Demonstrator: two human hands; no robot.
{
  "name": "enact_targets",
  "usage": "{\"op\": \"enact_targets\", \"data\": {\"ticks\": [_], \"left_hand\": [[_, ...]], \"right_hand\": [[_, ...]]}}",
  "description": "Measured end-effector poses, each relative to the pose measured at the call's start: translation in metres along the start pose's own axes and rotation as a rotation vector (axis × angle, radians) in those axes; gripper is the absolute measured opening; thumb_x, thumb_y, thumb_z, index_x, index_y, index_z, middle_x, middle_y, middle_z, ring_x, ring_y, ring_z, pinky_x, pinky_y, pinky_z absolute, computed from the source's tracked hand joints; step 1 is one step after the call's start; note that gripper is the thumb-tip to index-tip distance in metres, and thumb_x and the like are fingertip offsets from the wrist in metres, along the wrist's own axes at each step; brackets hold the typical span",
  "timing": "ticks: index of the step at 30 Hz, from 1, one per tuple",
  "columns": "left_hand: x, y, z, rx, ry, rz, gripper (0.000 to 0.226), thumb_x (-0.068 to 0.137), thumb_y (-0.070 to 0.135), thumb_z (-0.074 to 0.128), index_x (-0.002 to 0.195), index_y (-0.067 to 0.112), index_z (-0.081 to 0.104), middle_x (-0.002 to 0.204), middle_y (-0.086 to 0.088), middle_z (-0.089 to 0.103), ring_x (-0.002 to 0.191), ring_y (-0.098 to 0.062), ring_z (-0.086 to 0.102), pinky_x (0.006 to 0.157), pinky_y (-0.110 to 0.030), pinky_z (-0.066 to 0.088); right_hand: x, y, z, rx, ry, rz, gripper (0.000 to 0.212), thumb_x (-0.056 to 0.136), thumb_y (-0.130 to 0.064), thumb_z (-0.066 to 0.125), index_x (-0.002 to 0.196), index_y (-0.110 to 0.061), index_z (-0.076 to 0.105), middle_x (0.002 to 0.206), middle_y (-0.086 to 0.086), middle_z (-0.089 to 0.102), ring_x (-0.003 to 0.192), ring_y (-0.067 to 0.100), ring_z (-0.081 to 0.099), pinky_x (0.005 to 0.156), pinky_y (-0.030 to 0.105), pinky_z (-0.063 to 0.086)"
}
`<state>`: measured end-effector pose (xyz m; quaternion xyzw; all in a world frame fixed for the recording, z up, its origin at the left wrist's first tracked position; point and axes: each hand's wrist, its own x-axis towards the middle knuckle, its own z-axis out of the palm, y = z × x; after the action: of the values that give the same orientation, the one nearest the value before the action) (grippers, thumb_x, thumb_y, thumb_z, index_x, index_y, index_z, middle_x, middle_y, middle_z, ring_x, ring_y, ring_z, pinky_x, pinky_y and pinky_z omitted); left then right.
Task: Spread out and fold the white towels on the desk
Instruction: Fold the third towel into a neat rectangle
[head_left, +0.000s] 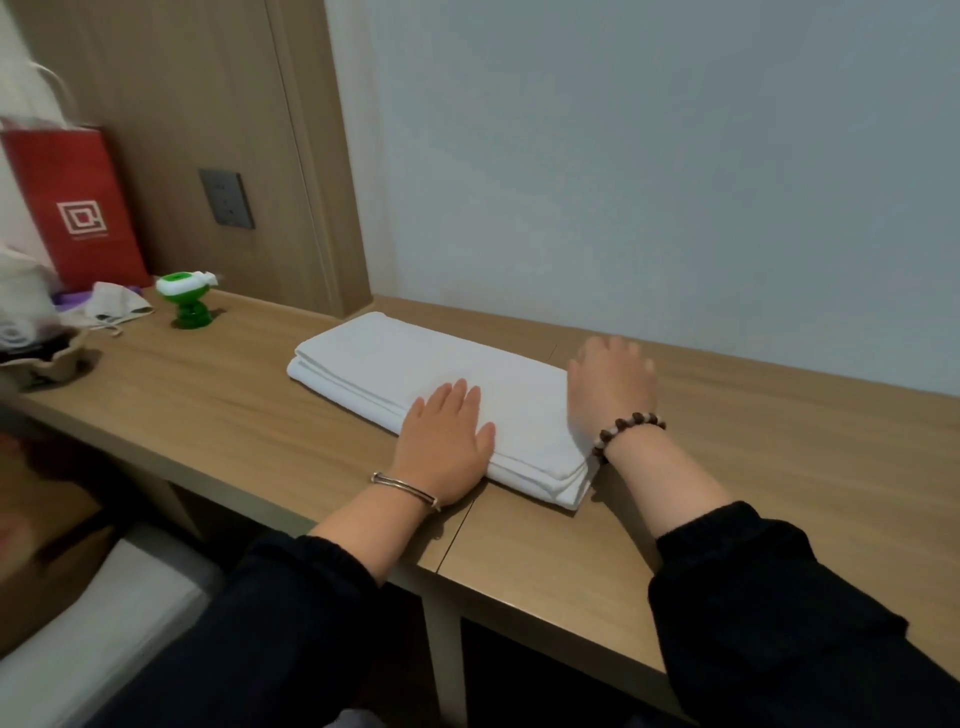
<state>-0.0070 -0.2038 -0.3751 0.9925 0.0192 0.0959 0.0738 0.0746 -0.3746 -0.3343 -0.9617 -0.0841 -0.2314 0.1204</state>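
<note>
Now, folded towel (415, 364) partly under left grip (444, 441), just beside right grip (613, 387).

Both arms are clothed in loose black sleeves, pushed back so that the wrists and lower forearms are left bare. The left sleeve (291, 613) is gathered at the cuff, where the cloth is bunched into soft folds. The right sleeve (769, 597) is finished in the same bunched way. A thin, silver-coloured metal bangle (405, 487) is worn at the wrist of the left hand (447, 447). A bead bracelet (628, 426) is worn at the wrist of the right hand (613, 384); it is made up of round dark brown beads, with several pale ones set among them.
</note>
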Motion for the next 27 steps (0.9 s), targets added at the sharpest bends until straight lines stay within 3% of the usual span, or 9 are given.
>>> {"op": "enact_targets", "data": {"ticks": [4, 7, 11, 13, 16, 18, 21, 24, 27], "left_hand": [[-0.006, 0.020, -0.002, 0.086, 0.061, -0.004, 0.055, 0.098, 0.036, 0.025, 0.147, 0.010, 0.023, 0.152, -0.008, 0.026, 0.136, -0.024, 0.025, 0.106, -0.039, 0.026], [-0.008, 0.023, -0.011, 0.150, 0.098, 0.073, 0.046, 0.097, 0.035, 0.028, 0.136, 0.013, 0.038, 0.135, -0.007, 0.043, 0.118, -0.025, 0.037, 0.090, -0.037, 0.037], [-0.009, 0.011, -0.023, 0.011, 0.068, 0.224, 0.036, 0.095, 0.037, 0.041, 0.126, 0.023, 0.051, 0.122, 0.001, 0.048, 0.112, -0.017, 0.039, 0.080, -0.030, 0.039], [-0.006, 0.000, -0.030, -0.082, 0.006, 0.259, 0.034, 0.092, 0.041, 0.050, 0.123, 0.028, 0.055, 0.117, 0.004, 0.050, 0.109, -0.013, 0.040, 0.079, -0.025, 0.035], [-0.003, -0.006, -0.034, -0.070, 0.003, 0.316, 0.031, 0.089, 0.044, 0.055, 0.117, 0.031, 0.060, 0.113, 0.006, 0.054, 0.104, -0.012, 0.045, 0.075, -0.023, 0.033], [-0.004, -0.003, -0.031, -0.026, 0.068, 0.347, 0.027, 0.089, 0.044, 0.056, 0.112, 0.032, 0.061, 0.111, 0.008, 0.055, 0.101, -0.011, 0.047, 0.071, -0.023, 0.033], [-0.009, 0.001, -0.023, 0.043, 0.174, 0.361, 0.019, 0.090, 0.043, 0.053, 0.103, 0.031, 0.056, 0.106, 0.010, 0.056, 0.095, -0.011, 0.047, 0.065, -0.023, 0.031], [-0.012, 0.004, -0.021, 0.073, 0.230, 0.363, 0.014, 0.093, 0.038, 0.049, 0.099, 0.026, 0.054, 0.102, 0.007, 0.055, 0.090, -0.014, 0.047, 0.058, -0.025, 0.029], [-0.015, 0.007, -0.021, 0.105, 0.227, 0.377, 0.016, 0.096, 0.034, 0.043, 0.101, 0.023, 0.053, 0.104, 0.004, 0.055, 0.091, -0.017, 0.048, 0.056, -0.027, 0.031]], "right_hand": [[-0.028, -0.017, 0.010, -0.023, -0.314, -0.103, 0.041, 0.099, -0.034, 0.024, 0.128, -0.014, 0.045, 0.134, 0.009, 0.044, 0.123, 0.027, 0.038, 0.098, 0.043, 0.035], [-0.032, -0.003, 0.011, -0.066, -0.383, -0.158, 0.044, 0.099, -0.037, 0.020, 0.137, -0.019, 0.036, 0.143, 0.005, 0.034, 0.132, 0.024, 0.029, 0.107, 0.049, 0.026], [-0.023, 0.022, 0.007, -0.043, -0.527, -0.160, 0.051, 0.100, -0.042, 0.019, 0.148, -0.023, 0.018, 0.158, 0.000, 0.011, 0.145, 0.024, 0.008, 0.114, 0.056, 0.011], [-0.022, 0.028, 0.003, -0.061, -0.528, -0.154, 0.051, 0.100, -0.042, 0.021, 0.148, -0.024, 0.018, 0.159, 0.001, 0.009, 0.145, 0.026, 0.007, 0.114, 0.055, 0.010], [-0.028, 0.027, -0.006, 0.003, -0.332, -0.216, 0.041, 0.099, -0.034, 0.035, 0.138, -0.021, 0.039, 0.149, 0.005, 0.031, 0.137, 0.026, 0.026, 0.110, 0.044, 0.022], [-0.036, 0.025, -0.012, 0.145, -0.241, -0.292, 0.023, 0.096, -0.032, 0.047, 0.115, -0.022, 0.057, 0.123, -0.001, 0.051, 0.116, 0.019, 0.044, 0.094, 0.033, 0.037], [-0.050, 0.026, -0.023, 0.301, -0.387, -0.344, 0.016, 0.086, -0.045, 0.060, 0.086, -0.031, 0.054, 0.094, -0.013, 0.048, 0.092, 0.009, 0.045, 0.075, 0.025, 0.038], [-0.055, 0.025, -0.030, 0.259, -0.428, -0.393, 0.025, 0.080, -0.050, 0.066, 0.085, -0.032, 0.050, 0.092, -0.014, 0.044, 0.089, 0.007, 0.041, 0.075, 0.025, 0.037], [-0.057, 0.021, -0.033, 0.252, -0.413, -0.389, 0.020, 0.083, -0.044, 0.065, 0.088, -0.030, 0.051, 0.092, -0.013, 0.045, 0.089, 0.007, 0.041, 0.074, 0.023, 0.035]]}}
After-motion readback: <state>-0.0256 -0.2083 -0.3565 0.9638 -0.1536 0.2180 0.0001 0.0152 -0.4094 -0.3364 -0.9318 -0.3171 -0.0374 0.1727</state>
